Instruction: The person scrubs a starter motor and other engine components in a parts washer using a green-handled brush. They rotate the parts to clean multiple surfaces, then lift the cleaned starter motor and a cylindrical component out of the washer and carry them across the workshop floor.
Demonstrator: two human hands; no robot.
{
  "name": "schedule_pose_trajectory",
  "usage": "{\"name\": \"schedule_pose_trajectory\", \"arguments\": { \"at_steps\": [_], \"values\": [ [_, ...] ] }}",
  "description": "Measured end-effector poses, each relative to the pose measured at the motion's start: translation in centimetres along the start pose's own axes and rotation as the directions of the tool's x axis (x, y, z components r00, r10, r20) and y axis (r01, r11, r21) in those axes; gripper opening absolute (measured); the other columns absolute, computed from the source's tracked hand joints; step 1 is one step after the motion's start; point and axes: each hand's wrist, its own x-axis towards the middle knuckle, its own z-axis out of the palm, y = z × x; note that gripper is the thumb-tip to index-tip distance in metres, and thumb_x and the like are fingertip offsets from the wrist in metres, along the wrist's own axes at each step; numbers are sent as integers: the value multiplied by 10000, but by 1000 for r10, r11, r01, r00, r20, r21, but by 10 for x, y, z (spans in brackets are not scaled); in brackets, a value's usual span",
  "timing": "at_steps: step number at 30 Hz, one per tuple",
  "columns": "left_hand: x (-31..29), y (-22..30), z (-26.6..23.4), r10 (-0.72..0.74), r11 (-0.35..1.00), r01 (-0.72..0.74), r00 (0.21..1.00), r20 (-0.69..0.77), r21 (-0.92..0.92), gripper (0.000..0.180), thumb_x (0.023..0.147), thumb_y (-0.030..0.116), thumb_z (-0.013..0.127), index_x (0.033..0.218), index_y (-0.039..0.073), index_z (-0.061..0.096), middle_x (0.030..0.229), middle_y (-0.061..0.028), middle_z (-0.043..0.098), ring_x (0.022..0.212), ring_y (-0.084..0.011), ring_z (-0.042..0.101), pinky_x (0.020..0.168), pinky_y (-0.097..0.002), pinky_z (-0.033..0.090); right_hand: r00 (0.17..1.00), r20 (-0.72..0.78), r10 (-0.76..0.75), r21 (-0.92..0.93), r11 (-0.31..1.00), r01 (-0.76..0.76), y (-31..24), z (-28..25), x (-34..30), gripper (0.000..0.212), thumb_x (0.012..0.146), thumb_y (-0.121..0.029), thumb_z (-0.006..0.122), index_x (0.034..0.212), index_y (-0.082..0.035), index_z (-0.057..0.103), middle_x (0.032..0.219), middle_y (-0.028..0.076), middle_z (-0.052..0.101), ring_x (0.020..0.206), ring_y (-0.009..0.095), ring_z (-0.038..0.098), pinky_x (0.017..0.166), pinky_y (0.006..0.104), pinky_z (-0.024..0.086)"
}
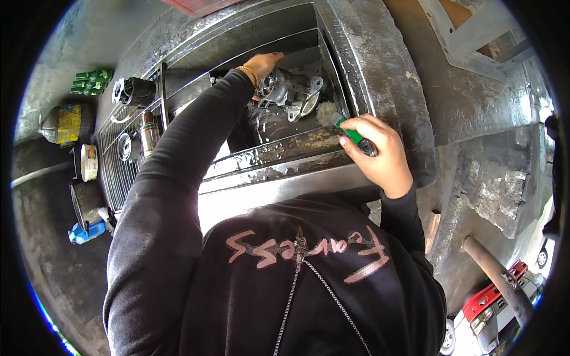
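Observation:
A wet metal housing point(292, 89), perhaps a motor casing, with a round opening and a bracket-like flange, is tilted inside a dark metal wash basin point(237, 167). My left hand point(261, 66) grips the housing at its upper left side; some of its fingers are hidden behind the part. In my right hand point(381, 153), closed at the basin's right edge, is a brush point(351, 132) with a green and black handle. Its pale, frayed bristles point(328, 114) point at the housing, a little apart from the flange.
Left of the basin, a wire rack point(116, 169) carries a dark cylindrical part point(140, 92) and other metal pieces. Farther left lie green packets point(91, 82), a tank with a yellow label point(64, 123), a white round tub point(89, 162) and a blue container point(86, 232). A rusty pipe point(497, 279) stands lower right.

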Motion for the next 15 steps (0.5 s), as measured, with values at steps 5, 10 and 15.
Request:
{"name": "schedule_pose_trajectory", "arguments": {
  "at_steps": [5,10,15],
  "values": [
    [36,-7,14,334,761,-370,928,167,533,551,1003,579,337,1467,313,469,1540,-99,408,1377,-318,440,1121,-540,296,996,-44,-81,62,995,83,9,-10,-10,185,812,-116,739,981,-63,688,865,81,657,690,253,628,642,350,494],
    [47,-28,20,134,890,-99,990,-48,446,622,951,617,452,1472,276,453,1532,-90,404,1403,-383,358,986,-582,459,1000,25,-15,114,993,12,16,-16,-15,205,816,-41,745,1003,9,678,928,132,682,843,264,673,767,321,517],
    [24,-38,21,92,989,-80,991,-92,123,698,870,603,615,1428,208,477,1460,-174,384,1243,-434,486,640,-477,614,998,-33,-46,106,993,49,15,-8,-14,180,805,-100,743,972,-63,687,882,74,671,642,233,605,606,334,485]
  ]
}}
